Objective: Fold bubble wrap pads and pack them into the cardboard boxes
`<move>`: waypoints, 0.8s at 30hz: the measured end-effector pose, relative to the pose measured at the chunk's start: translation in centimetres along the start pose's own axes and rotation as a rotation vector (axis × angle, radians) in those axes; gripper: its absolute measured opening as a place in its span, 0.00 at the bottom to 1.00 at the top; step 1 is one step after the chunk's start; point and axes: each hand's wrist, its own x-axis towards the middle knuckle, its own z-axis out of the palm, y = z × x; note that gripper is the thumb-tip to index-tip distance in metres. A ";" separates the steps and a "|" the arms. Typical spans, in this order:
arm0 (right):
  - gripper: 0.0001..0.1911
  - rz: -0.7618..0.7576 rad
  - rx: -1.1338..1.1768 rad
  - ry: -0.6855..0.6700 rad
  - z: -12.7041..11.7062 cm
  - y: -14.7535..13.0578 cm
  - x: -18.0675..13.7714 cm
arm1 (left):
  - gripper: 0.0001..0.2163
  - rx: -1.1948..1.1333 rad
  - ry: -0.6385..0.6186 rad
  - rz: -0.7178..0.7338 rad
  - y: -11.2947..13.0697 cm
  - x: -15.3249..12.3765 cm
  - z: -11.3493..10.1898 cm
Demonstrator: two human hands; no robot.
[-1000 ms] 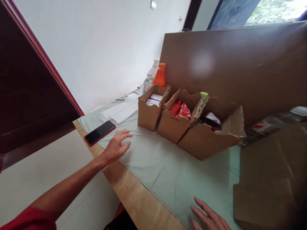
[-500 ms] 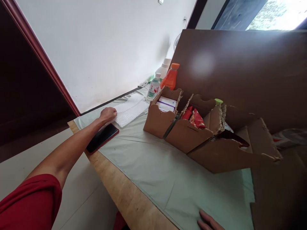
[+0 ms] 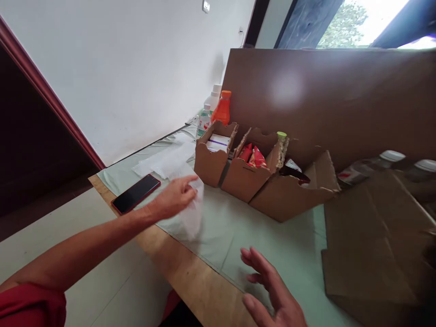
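Observation:
My left hand (image 3: 173,200) pinches a thin white sheet (image 3: 191,213) that hangs from its fingers over the pale green table cover (image 3: 238,236). More white sheets (image 3: 163,163) lie flat behind it, beside a black phone with a red edge (image 3: 135,194). My right hand (image 3: 272,290) hovers open above the near edge of the table with its fingers spread and nothing in it. Three open cardboard boxes stand in a row: one with white packets (image 3: 213,156), one with red packets (image 3: 254,170), one with a dark item (image 3: 293,186).
Bottles, one orange (image 3: 221,109), stand at the back by the white wall. A tall brown board (image 3: 327,100) rises behind the boxes. Flat brown cardboard (image 3: 374,245) lies at the right, with jars (image 3: 388,161) behind it. The wooden table edge (image 3: 190,277) runs diagonally.
My left hand reached back to the white sheets, took one and drew it toward me over the table. My right hand lifted off the table and came further into view.

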 end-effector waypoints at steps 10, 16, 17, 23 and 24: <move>0.29 0.443 0.229 0.403 -2.8 2.7 -4.1 | 0.25 -0.436 -0.394 0.205 3.5 -8.8 9.6; 0.30 0.593 -0.178 0.492 -11.9 5.9 -14.6 | 0.14 -0.070 -0.298 0.539 1.5 -9.8 12.3; 0.32 0.604 -0.312 0.546 -12.9 6.3 -16.2 | 0.13 -0.042 -0.278 0.626 1.5 -10.0 13.3; 0.18 0.308 -0.754 0.626 -11.4 4.8 -17.2 | 0.17 0.115 -0.199 0.919 4.4 -10.8 19.2; 0.17 0.228 -0.726 0.541 -9.8 4.1 -15.6 | 0.17 0.137 -0.208 0.939 4.9 -10.8 20.0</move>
